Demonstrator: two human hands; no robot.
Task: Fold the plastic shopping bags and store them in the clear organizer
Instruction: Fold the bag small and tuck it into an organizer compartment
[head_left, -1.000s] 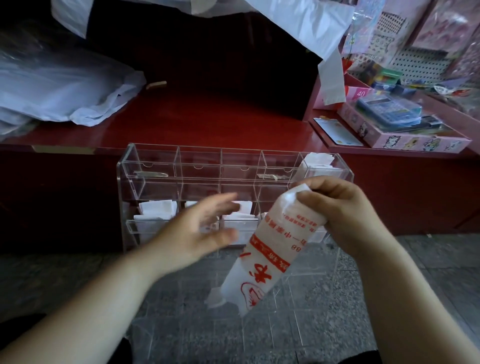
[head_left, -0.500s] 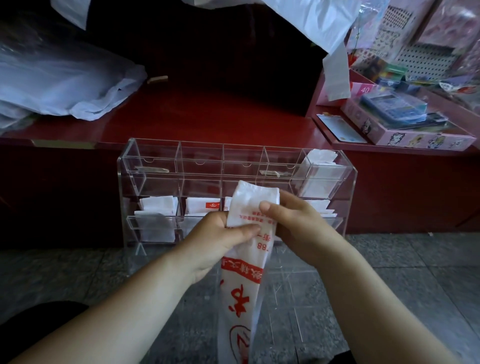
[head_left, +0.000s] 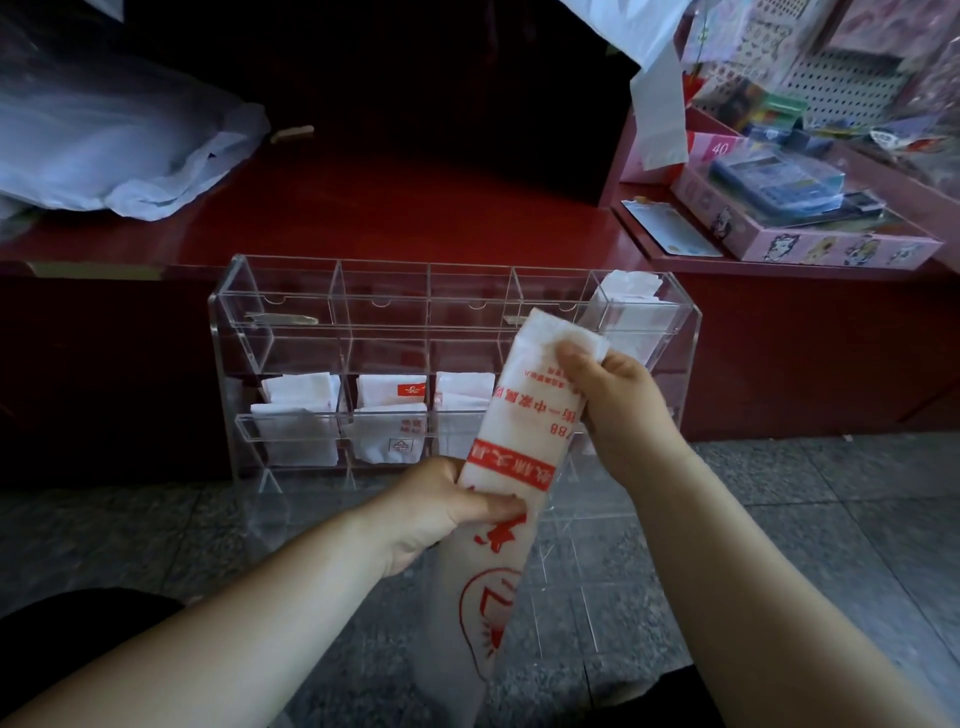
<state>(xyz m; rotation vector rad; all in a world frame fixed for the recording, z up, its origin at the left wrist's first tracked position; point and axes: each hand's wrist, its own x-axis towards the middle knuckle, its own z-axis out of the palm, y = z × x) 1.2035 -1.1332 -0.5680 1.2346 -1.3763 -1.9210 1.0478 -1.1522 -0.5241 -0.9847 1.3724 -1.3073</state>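
My left hand (head_left: 436, 514) slid toward 6 o'clock down the printed shopping bag (head_left: 519, 415), gripping it; my right hand (head_left: 618, 410) pinched its top (smoothed, I judged, for folding).

A white plastic shopping bag (head_left: 524, 415), folded into a long strip and printed in red, is held tilted before the clear organizer (head_left: 291, 312). Its upper end is pinched by the right hand (head_left: 618, 410); its middle is gripped by the left hand (head_left: 441, 512). Folded bags (head_left: 301, 415) are seen in three lower compartments and the upper right one. The organizer is set on a grey tiled floor (head_left: 779, 519) against a red counter (head_left: 415, 218).
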